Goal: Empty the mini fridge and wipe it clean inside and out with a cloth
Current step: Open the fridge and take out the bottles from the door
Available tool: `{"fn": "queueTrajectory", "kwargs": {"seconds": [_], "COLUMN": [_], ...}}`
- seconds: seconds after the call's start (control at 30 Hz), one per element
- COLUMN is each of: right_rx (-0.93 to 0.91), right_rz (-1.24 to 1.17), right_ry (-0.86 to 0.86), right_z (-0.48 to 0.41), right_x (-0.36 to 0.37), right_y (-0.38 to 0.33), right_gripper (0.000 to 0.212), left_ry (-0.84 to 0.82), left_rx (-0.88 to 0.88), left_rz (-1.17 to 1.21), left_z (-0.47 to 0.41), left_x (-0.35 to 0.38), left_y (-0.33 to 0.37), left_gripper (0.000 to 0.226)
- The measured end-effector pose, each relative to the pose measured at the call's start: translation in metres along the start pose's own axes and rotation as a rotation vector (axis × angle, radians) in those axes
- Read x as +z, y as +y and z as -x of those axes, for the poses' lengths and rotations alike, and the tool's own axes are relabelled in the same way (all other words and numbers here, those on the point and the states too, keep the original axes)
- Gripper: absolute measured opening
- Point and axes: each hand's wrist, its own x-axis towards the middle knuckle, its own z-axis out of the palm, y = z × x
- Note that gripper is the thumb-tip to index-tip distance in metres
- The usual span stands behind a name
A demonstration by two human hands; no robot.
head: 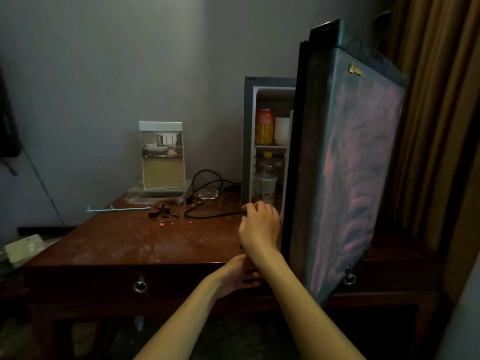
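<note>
Orange tall can (264, 127) waits in the small grey fridge (248, 141), so open wide; what right hand (259, 224) and left hand (237, 275) hold, I cannot tell.

The one head-worn camera looks forward and down at close range, with the fingers (256, 206) of the right hand (259, 226) near mid-frame. Just beyond those fingers stands the open mini fridge (248, 126), its door (350, 165) looming right of them, seemingly bowed by the wide lens.
</note>
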Motion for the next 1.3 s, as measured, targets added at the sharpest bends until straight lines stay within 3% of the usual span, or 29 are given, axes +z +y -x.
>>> {"fn": "queueTrajectory", "kwargs": {"seconds": [0.2,0.3,0.33,0.43,0.57,0.8,1.03,1.17,1.3], "right_rx": [0.095,0.103,0.122,0.184,0.212,0.237,0.303,0.311,0.241], "right_rz": [-0.047,0.014,0.027,0.070,0.085,0.182,0.235,0.287,0.232], "right_ry": [0.132,0.207,0.221,0.281,0.241,0.313,0.296,0.149,0.051], "right_z": [0.026,0.035,0.038,0.047,0.061,0.088,0.103,0.105,0.107], "right_x": [-0.020,-0.027,-0.029,-0.040,-0.057,-0.079,-0.113,-0.132,-0.152], "right_y": [0.013,0.021,0.026,0.048,0.100,0.178,0.250,0.294,0.334], "right_gripper": [0.039,0.039,0.039,0.035,0.032,0.030,0.032,0.024,0.019], "left_ry": [-0.060,-0.092,-0.112,-0.195,-0.273,-0.283,-0.218,-0.228,-0.223], "left_rx": [0.122,0.188,0.190,0.218,0.203,0.190,0.408,0.553,0.685], "left_rz": [-0.100,-0.143,-0.164,-0.227,-0.330,-0.392,-0.451,-0.677,-1.120], "left_z": [0.000,-0.009,-0.012,-0.013,-0.024,-0.052,-0.076,-0.086,-0.099], "left_x": [0.028,0.045,0.052,0.080,0.103,0.137,0.194,0.234,0.261], "left_y": [0.008,0.005,0.004,0.014,0.019,0.013,0.015,0.019,0.024], "left_gripper": [0.020,0.060,0.063,0.043,0.029,0.045,0.053,0.063,0.071]}}
